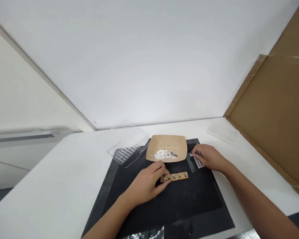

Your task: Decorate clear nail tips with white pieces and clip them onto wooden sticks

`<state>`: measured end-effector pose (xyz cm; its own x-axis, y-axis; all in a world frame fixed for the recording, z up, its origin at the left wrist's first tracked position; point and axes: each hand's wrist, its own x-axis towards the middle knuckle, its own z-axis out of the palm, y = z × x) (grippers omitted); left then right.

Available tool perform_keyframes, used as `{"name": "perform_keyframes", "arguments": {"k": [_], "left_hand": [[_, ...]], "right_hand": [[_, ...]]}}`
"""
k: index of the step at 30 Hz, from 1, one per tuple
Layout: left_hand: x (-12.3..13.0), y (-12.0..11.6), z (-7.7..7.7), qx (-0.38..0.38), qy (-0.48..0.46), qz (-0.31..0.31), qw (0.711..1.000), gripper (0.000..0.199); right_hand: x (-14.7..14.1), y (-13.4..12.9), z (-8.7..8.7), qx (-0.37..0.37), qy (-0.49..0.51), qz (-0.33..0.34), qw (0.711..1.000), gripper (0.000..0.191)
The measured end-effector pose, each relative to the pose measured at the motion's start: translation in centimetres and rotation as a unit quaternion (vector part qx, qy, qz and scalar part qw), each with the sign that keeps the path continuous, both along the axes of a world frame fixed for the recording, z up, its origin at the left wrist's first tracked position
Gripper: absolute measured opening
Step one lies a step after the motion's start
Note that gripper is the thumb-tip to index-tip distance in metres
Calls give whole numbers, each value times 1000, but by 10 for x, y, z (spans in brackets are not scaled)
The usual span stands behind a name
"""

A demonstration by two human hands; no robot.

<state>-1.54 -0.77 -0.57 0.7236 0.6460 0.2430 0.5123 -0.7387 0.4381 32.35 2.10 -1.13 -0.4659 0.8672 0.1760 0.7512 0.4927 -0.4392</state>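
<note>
My left hand (149,182) grips the left end of a narrow tan strip (177,176) that carries several small metal pieces in a row. Thumb and fingers close around that end from both sides. At the right, my right hand (209,156) has its thumb and forefinger pinched together over a dark green sheet of small round white stickers (198,162). Whether a sticker is between those fingertips is too small to tell. Just behind the strip stands a tan paper tray (151,146), holding crumpled white scraps and several thin sticks.
A black mat (186,202) lies under the work on a white table (45,179). Clear plastic trays (129,144) sit at the back left, and a clear lid (221,132) at the back right. Cardboard (271,119) rises on the right. Shiny plastic film (149,234) is at the front.
</note>
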Motion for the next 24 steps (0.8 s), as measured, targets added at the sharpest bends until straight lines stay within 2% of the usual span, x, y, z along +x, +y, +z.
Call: {"name": "perform_keyframes", "arguments": {"k": [4, 9, 16, 24], "left_hand": [[-1, 0, 3, 35, -50, 6, 998, 13], [2, -3, 4, 56, -115, 16, 992, 9], [12, -10, 7, -19, -187, -11, 982, 11], [17, -15, 6, -77, -238, 5, 968, 12]], "right_hand": [[-3, -3, 5, 25, 26, -11, 999, 17], [-32, -20, 15, 86, 164, 9, 983, 17], [-86, -58, 20, 140, 228, 76, 961, 8], [-97, -57, 6, 150, 265, 83, 949, 5]]}}
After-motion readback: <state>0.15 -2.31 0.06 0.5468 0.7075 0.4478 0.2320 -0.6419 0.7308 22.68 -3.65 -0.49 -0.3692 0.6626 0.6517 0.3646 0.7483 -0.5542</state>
